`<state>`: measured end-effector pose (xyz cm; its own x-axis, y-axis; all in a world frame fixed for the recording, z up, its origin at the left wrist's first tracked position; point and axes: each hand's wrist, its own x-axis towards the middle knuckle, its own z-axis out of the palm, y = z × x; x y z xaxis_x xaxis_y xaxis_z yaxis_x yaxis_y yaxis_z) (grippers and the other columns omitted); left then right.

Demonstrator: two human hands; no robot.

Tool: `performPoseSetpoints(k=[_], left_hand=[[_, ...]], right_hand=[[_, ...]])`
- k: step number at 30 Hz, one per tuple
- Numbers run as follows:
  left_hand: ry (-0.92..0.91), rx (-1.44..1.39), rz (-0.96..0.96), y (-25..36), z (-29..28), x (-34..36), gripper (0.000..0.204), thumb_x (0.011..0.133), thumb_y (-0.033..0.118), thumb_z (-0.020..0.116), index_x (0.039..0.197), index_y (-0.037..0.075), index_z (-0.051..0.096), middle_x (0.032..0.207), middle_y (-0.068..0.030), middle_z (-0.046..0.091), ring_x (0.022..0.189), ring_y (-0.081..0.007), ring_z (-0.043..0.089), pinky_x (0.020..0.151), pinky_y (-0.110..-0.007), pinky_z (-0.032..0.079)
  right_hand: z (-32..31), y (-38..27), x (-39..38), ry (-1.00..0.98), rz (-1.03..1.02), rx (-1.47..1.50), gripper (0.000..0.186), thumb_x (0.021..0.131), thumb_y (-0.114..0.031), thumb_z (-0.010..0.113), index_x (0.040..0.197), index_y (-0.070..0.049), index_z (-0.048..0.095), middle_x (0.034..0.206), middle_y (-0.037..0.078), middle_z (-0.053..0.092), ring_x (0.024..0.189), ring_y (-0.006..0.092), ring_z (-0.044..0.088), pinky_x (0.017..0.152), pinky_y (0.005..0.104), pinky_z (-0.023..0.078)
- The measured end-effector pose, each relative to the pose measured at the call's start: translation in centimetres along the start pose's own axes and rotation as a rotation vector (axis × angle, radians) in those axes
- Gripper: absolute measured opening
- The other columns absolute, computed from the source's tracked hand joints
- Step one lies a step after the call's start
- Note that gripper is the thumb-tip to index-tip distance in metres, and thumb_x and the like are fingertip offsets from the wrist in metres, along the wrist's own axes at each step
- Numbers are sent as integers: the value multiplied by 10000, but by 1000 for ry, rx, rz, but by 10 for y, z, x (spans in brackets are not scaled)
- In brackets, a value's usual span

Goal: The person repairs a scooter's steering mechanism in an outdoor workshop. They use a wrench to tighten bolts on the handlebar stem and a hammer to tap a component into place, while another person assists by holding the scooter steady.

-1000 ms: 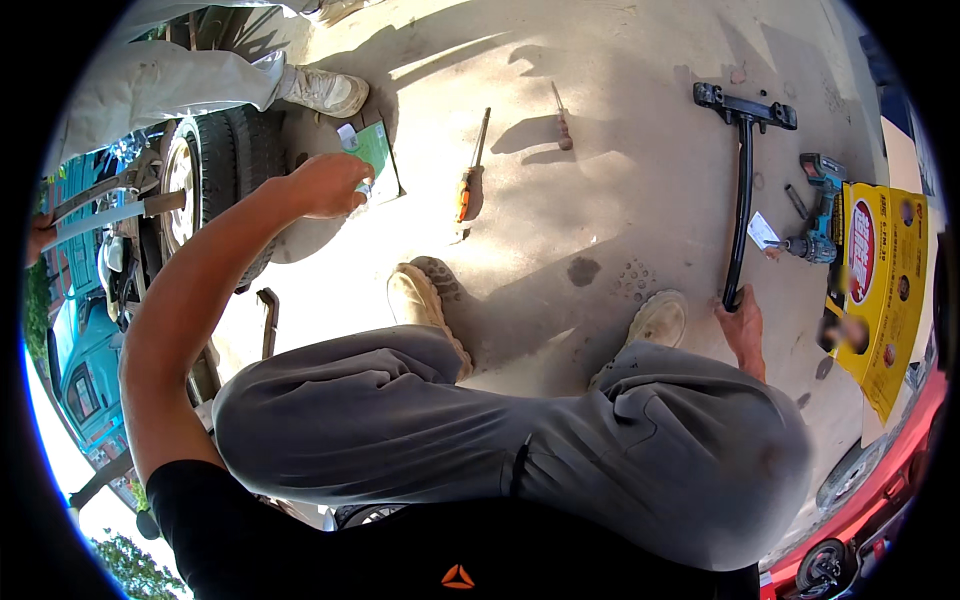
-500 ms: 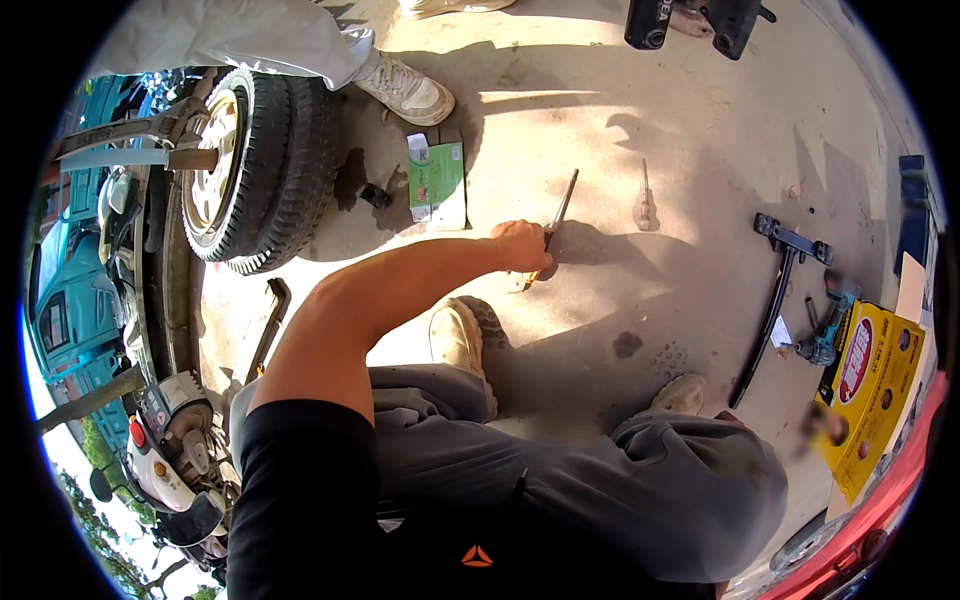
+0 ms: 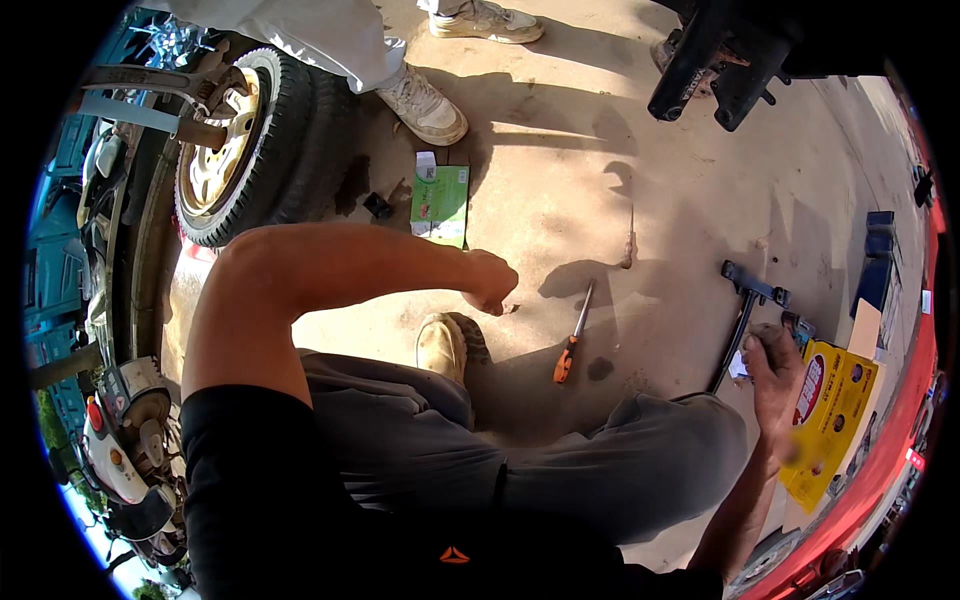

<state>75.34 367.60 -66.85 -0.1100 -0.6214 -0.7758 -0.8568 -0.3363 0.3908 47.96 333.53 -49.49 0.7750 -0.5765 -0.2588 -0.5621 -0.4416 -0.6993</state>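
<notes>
An orange-and-black-handled screwdriver (image 3: 568,355) with a bright, straight shaft lies on the sunlit floor (image 3: 560,205), to the right of the curled left hand (image 3: 490,282) and well left of the bent-fingered right hand (image 3: 772,368). From where I stand, I cannot tell whether either holds anything. Around them: one thin tool (image 3: 628,252), one black bar (image 3: 757,285), one green box (image 3: 440,200), one yellow box (image 3: 842,405).
</notes>
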Motion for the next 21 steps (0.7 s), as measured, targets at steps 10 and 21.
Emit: performPoseSetpoints(k=[10,21], left_hand=[[889,-702,-776,-224,129,-146,995,745,369,904,1564,92,412,1431,-286,583,1375,-403,547,1139,-400,464],[1038,-531,-49,-93,-8,-59,308,790,45,771,1086,7,691,964,-153,715,927,-270,723,843,-367,571]], right_hand=[[55,-167,7,-463,-520,-210,321,884,-50,760,1191,-35,669,948,112,699,803,213,658,756,308,520],[42,-50,55,-606,-50,222,480,941,-332,748,1315,-43,666,1028,105,711,835,175,674,758,322,563]])
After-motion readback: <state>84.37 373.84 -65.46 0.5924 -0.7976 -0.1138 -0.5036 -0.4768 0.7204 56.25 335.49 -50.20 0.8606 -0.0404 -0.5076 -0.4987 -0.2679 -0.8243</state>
